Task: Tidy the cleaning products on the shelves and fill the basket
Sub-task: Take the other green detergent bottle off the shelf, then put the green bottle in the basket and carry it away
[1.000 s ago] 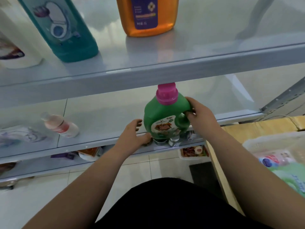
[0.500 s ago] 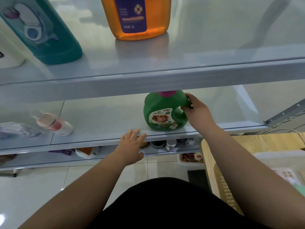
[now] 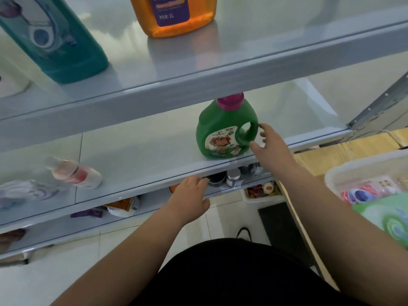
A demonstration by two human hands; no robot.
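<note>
On the upper shelf (image 3: 220, 60) at your far left a teal bottle (image 3: 55, 40) stands upright; on the middle shelf (image 3: 143, 155) below it a pink spray bottle (image 3: 75, 174) lies on its side, well apart from both of your hands; further along the upper shelf an orange bottle (image 3: 174, 14) stands upright; your left grip (image 3: 189, 199) sits at the front lip of the middle shelf, its fingers loosely bent against the edge and holding nothing; up and to the right of it the green detergent jug (image 3: 223, 133) stands upright near the front of the middle shelf, pink cap (image 3: 229, 101) just under the upper shelf and handle (image 3: 249, 131) turned to the right; your right grip (image 3: 271, 146) is just beside that handle, fingers spread apart and closed on nothing; whether the thumb touches the jug you cannot tell from this view; at the far right the white basket (image 3: 353, 171) sits on a wooden surface (image 3: 331, 155) with packets in it, apart from the jug.
</note>
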